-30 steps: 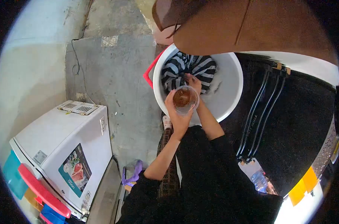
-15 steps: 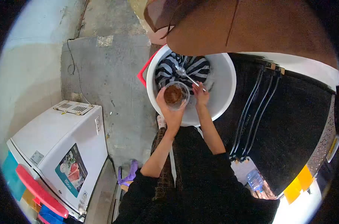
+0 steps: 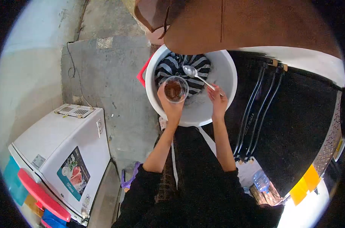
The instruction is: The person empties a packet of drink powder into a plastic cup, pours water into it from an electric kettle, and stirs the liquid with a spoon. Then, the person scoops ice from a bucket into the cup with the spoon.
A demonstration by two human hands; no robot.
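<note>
Clear plastic cup (image 3: 185, 92) is in the left hand (image 3: 171, 106), above the big white tub (image 3: 232, 81). Its open top faces up, and brown stuff (image 3: 172, 91) sits inside it. The left fingers are bent around the side of the cup, so they are open just as wide as the cup. The cup hides some of these fingertips.

The right hand (image 3: 218, 100) has a shiny metal spoon (image 3: 195, 74). Its fingers are close together and pinch the end of the handle. The round end of the spoon points away from the person, over a black and grey striped bundle (image 3: 165, 69) in the tub. I cannot tell if the spoon touches the bundle. The spoon is near the cup, on its right.

A big brown sheet (image 3: 252, 26) is in the way at the top and hides the far edge of the tub. Something red (image 3: 142, 74) sticks out beside the tub on the left. On the right is a black board (image 3: 305, 114) with dark rods (image 3: 261, 114). A white freezer (image 3: 58, 136) stands on the left, on the grey floor (image 3: 127, 114) side.
</note>
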